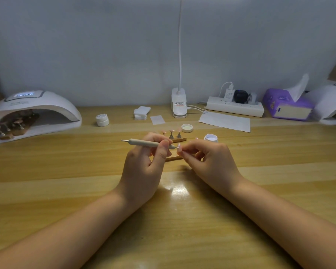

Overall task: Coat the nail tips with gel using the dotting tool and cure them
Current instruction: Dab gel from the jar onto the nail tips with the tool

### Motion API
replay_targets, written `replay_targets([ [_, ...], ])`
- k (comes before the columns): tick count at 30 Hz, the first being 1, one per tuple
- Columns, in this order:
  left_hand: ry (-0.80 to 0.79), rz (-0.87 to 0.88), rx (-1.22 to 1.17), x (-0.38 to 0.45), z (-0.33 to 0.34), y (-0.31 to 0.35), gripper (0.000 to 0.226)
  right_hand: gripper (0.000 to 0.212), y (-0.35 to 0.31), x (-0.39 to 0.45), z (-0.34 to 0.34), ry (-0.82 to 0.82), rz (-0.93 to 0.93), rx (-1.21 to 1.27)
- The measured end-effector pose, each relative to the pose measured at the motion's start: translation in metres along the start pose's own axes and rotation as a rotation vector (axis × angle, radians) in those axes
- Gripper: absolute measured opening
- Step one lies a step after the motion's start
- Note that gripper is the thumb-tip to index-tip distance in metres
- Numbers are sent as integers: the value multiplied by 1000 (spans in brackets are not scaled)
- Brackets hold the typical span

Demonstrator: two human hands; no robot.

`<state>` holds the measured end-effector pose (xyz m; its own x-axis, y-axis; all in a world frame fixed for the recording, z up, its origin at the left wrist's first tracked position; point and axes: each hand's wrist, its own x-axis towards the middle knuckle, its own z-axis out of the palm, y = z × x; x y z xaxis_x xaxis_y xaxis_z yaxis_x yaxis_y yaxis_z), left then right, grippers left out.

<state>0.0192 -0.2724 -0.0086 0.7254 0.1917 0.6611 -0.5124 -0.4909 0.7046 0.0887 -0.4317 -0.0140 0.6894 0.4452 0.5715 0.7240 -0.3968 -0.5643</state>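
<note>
Left hand (144,164) grips dotting tool (144,143), held near level above counter (66,191), metal tip meeting nail tip (179,147). Right hand (208,158) pinches that nail tip between thumb and fingers; stand under it seems hidden. Wooden holder (177,139) with more nail tips just behind hands. Open gel jar (211,137) right of holder, its lid (187,128) behind. Curing lamp (33,115) far left, lit, with nail holders inside.

My forearms reach in from the near edge of the counter (66,171) and meet mid-counter. My left hand (144,164) is curled, thumb up, pinching; my right hand (208,158) pinches with curled fingers, fingertips nearly touching.
</note>
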Motion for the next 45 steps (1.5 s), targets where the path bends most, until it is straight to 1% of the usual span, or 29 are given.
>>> replay_targets([
  [20, 16, 17, -4, 0, 0, 1, 13, 16, 1, 0, 1, 2, 12, 4],
  [40, -5, 28, -9, 0, 0, 2, 11, 16, 1, 0, 1, -5, 19, 12],
  [45, 27, 44, -20, 0, -1, 3, 12, 16, 1, 0, 0, 0, 14, 16],
])
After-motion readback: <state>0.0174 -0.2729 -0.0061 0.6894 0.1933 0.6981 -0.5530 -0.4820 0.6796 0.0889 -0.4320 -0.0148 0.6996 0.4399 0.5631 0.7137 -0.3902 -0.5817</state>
